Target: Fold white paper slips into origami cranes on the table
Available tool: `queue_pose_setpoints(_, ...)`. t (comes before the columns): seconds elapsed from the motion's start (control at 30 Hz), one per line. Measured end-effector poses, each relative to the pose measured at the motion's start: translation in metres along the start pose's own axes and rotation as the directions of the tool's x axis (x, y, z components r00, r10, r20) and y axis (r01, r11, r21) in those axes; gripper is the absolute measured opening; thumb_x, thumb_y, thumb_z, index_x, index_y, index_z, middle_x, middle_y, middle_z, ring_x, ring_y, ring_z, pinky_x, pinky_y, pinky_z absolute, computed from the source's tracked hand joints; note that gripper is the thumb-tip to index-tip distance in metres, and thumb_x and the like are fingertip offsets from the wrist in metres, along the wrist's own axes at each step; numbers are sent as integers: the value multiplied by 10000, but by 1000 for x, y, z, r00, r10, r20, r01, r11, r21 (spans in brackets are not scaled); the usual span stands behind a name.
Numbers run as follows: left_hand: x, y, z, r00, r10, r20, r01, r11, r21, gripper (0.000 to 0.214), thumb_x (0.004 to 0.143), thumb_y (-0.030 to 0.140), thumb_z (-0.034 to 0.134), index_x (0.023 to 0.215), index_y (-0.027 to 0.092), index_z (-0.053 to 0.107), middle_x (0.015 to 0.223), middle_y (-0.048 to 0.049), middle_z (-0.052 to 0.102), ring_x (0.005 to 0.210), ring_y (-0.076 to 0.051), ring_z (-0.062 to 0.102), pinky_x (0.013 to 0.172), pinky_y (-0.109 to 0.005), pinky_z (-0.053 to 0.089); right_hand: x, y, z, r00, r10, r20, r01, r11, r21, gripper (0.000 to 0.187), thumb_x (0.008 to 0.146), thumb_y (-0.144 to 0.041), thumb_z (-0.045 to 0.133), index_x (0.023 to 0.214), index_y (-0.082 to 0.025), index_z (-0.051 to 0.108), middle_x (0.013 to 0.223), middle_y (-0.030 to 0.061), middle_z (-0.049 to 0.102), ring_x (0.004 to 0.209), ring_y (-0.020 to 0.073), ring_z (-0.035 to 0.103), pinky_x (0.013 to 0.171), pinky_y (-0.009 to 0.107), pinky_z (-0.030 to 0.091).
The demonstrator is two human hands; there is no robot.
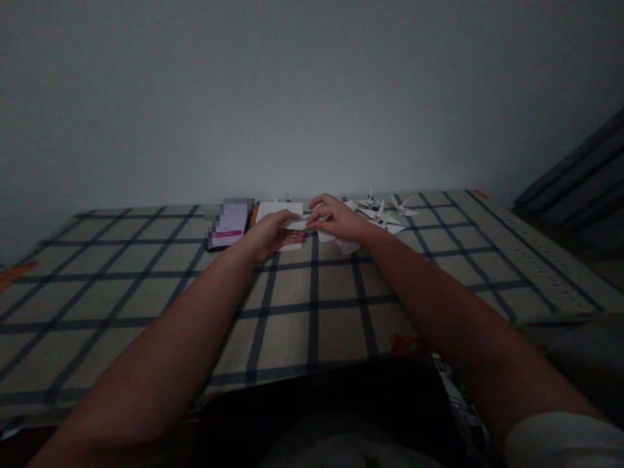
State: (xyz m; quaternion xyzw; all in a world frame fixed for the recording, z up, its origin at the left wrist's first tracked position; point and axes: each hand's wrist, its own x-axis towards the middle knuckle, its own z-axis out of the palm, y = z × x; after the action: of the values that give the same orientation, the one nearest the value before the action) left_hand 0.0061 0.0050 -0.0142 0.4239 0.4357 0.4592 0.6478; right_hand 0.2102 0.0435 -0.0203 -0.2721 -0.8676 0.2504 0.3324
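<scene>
Between my two hands is a small piece of folded white paper (295,224), held a little above the tablecloth. My left hand (273,234) is closed on its left side, thumb on top and fingers underneath. The fingertips of my right hand (334,218) pinch the paper's right end. Behind and below my left hand lies a stack of white paper sheets (277,208). Beside my right hand sit several folded paper cranes (380,213). More loose white paper (347,247) lies under my right hand, partly hidden by it.
A phone (229,224) with a lit, partly blurred screen lies left of the paper stack. The checked tablecloth (292,305) covers the table, which meets a plain grey wall (312,97) at the back. A dark ridged object (580,169) stands at the right.
</scene>
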Motion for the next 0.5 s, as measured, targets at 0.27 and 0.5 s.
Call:
queue_pose_setpoints(0.27, -2, -4, 2, 997, 63, -38, -56, 982, 182, 83, 758, 172, 738, 714, 108, 708, 739, -70, 682, 626, -103, 607, 653, -210, 525, 1, -1, 3, 998, -43, -42, 42, 999, -24, 101, 867, -277, 673, 902, -209, 739, 1130, 68, 543, 1115, 194, 524, 1010, 357, 427)
queue_pose_setpoints(0.5, -5, -6, 4, 995, 96, 33, -101, 960, 261, 257, 712, 302, 824, 892, 125, 777, 835, -84, 735, 682, -112, 620, 691, -232, 507, 2, 1, 2, 997, 60, -43, -57, 996, 71, 160, 853, -329, 670, 883, -181, 720, 917, 51, 672, 892, 175, 613, 847, 325, 473)
